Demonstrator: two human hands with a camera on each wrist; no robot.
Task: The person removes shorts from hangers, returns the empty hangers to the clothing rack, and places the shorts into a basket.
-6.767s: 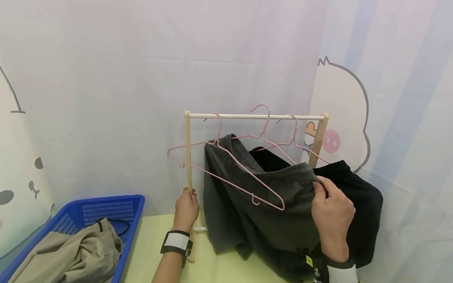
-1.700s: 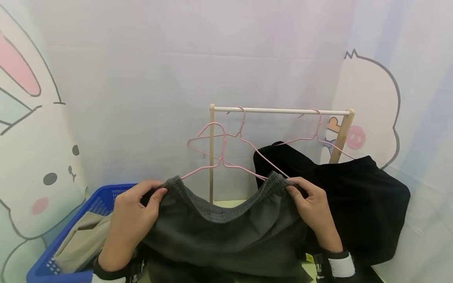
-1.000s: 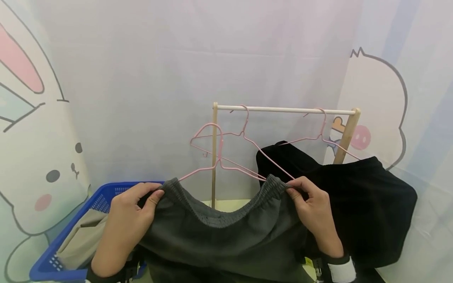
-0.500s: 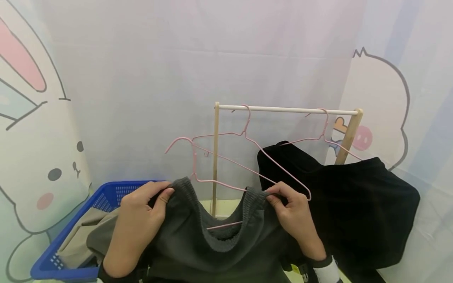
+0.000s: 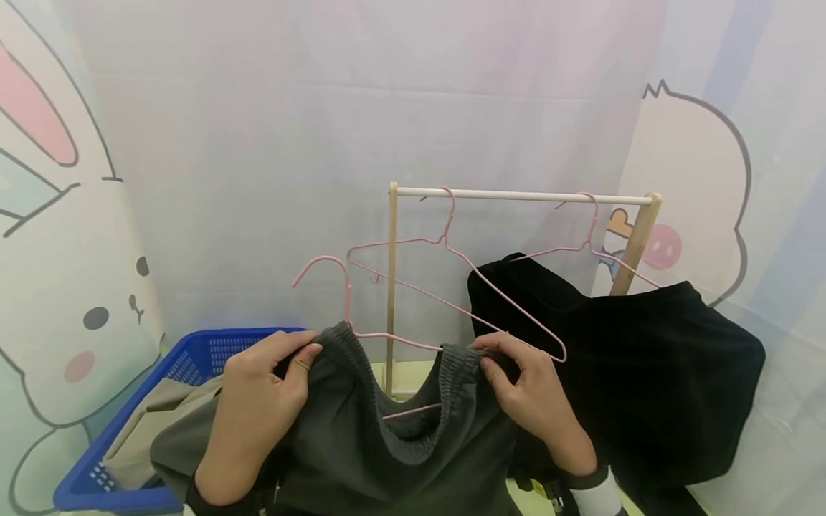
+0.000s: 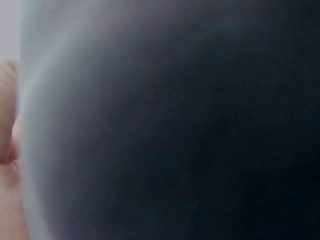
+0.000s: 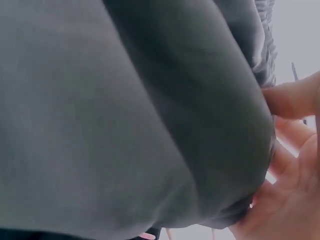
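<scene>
Grey garment, bottom centre of the frame, has its waistband pinched by left hand and right hand, well apart; the pink hanger (hook off-centre) might slip out should the stretch slacken.

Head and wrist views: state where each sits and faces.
Head: on the head, forward and down at the grey garment; left hand, right hand show.
Left wrist: on that wrist, facing blurred dark cloth; left hand's edge.
Right wrist: on that wrist, facing grey garment; right hand, partly.
Head and right wrist share garment and right hand.
</scene>
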